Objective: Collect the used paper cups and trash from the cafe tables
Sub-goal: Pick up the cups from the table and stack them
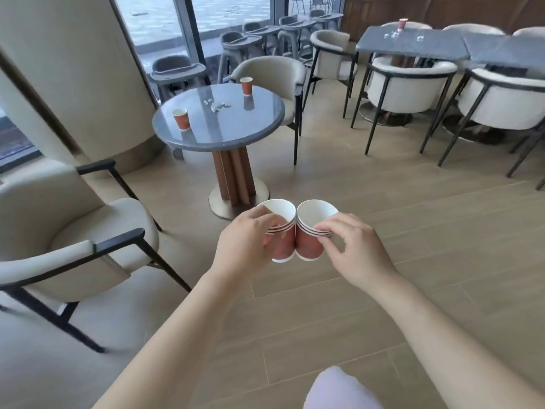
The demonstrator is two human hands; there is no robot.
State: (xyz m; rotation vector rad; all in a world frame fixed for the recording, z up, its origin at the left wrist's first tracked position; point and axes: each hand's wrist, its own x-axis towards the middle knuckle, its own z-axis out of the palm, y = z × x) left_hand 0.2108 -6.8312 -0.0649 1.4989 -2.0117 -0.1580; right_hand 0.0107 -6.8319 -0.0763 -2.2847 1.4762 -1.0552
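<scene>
Hands holding two stacks of red paper cups over the wooden floor.
The left hand wraps the left stack, the right hand pinches the right stack, rims touching. Ahead, a round desk carries two cups and crumpled scraps; an armchair stands left, another cup sits on the far desk.

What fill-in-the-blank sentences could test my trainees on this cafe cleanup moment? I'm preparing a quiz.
1. Each hand, left hand and right hand, holds a nested stack of ____ cups.
2. The round table still carries ____ upright cups, the near cup and the far cup.
3. Crumpled scraps lie ____ those two cups.
4. The square table carries ____ cup.

Missing words: paper; two; between; one
</scene>
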